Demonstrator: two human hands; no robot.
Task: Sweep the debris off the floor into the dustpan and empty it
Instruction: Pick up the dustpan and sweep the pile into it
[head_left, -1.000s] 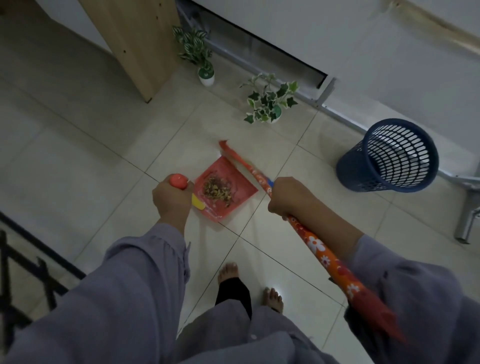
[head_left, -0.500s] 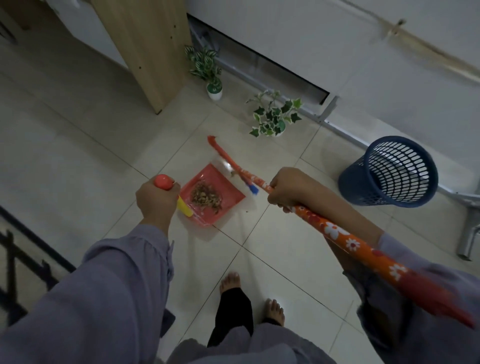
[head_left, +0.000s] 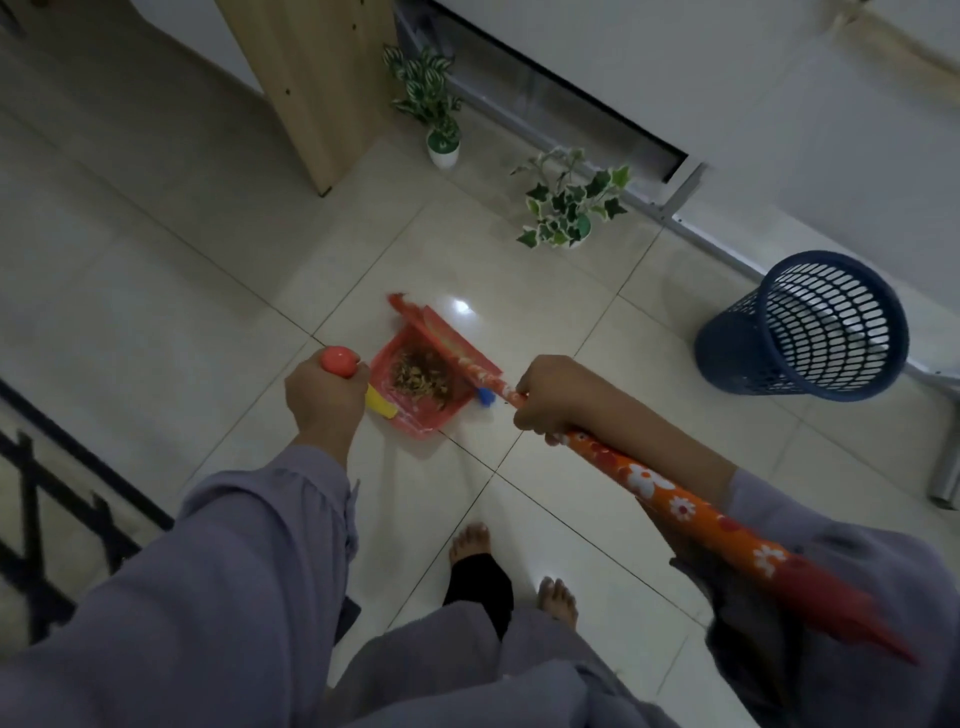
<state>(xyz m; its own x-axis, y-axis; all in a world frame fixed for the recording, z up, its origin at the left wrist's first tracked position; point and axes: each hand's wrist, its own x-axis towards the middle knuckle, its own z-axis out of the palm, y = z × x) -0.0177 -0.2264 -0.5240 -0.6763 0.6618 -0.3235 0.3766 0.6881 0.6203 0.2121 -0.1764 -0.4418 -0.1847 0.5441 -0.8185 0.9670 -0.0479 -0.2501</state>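
Red dustpan (head_left: 415, 400) full of brown debris (head_left: 420, 375); left hand (head_left: 323, 397) wrapped round its handle (head_left: 340, 361); right hand (head_left: 553, 397) gripping flowery broom (head_left: 649, 486).

Red dustpan (head_left: 415, 415) with yellow neck and red-capped handle, brown debris (head_left: 421, 375); orange broom handle (head_left: 670, 493) with white-and-red flowers; dark blue mesh basket (head_left: 810, 332); green-and-white variegated plants (head_left: 569, 200); cream tiled floor (head_left: 156, 291); lilac sleeves (head_left: 223, 582).

Brown debris (head_left: 420, 375) heaped in red dustpan (head_left: 415, 415)
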